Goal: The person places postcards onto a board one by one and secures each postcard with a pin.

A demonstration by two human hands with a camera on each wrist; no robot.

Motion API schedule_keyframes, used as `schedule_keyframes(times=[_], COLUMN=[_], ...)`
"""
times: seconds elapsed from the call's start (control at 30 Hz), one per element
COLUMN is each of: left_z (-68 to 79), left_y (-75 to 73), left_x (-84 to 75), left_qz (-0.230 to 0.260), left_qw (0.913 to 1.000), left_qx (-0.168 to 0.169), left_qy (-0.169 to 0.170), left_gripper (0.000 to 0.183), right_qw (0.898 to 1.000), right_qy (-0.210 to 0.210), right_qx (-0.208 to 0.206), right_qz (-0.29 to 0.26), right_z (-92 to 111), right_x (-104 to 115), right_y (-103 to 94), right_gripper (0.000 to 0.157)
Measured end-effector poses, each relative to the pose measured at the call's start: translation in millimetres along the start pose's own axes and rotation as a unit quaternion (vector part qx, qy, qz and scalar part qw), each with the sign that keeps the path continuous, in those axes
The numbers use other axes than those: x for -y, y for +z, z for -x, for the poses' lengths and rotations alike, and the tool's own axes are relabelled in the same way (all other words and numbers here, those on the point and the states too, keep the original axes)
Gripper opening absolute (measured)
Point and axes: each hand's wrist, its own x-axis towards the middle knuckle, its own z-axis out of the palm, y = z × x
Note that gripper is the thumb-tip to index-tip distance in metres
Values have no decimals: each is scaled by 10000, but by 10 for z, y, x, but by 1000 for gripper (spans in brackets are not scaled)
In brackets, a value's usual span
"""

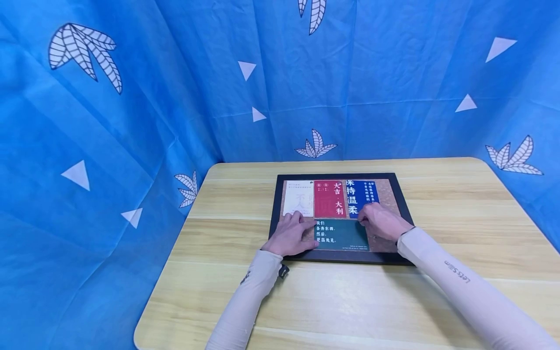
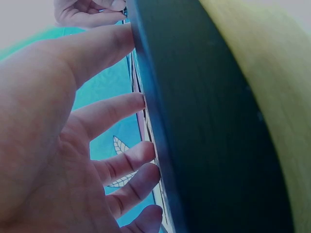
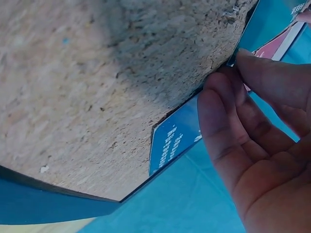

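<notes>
A black-framed corkboard (image 1: 387, 189) lies on the table, bearing a white card (image 1: 298, 189), a red card (image 1: 325, 206), a blue card (image 1: 361, 194) and a green card (image 1: 345, 233) below them. With fingers spread, my left hand (image 1: 288, 236) rests on the board's lower left, thumb and index on the green card's left side. At the green card's upper right corner, my right hand (image 1: 382, 221) has its fingers bunched, pinching a small dark pin-like thing (image 2: 125, 10). Its exact kind is hidden by the fingertips. In the right wrist view, the curled fingers partly cover the blue card (image 3: 167, 138).
The board's black frame (image 1: 337, 256) lies flat on a light wooden table (image 1: 337, 306). Behind and to the left hangs a blue curtain (image 1: 175, 73) with white leaves and triangles. Small dark spots show at the tops of the white and red cards.
</notes>
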Motion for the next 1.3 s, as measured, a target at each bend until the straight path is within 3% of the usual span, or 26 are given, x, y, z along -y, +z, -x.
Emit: schedule_keyframes(times=[0.23, 1.07, 1.3], left_z=[10, 1, -5], left_y=[6, 4, 9], left_x=[11, 0, 0], left_qz=[-31, -46, -36], left_qw=[10000, 10000, 10000], left_qx=[-17, -15, -20], left_qy=[-11, 16, 14], left_gripper=[67, 65, 65], right_qw=[9996, 9998, 9996], right_qy=[92, 39, -227], right_qx=[54, -187, -161], right_qz=[-279, -46, -33], right_z=[6, 13, 34], right_x=[-5, -14, -27], right_y=[-18, 5, -8], right_gripper=[12, 13, 19])
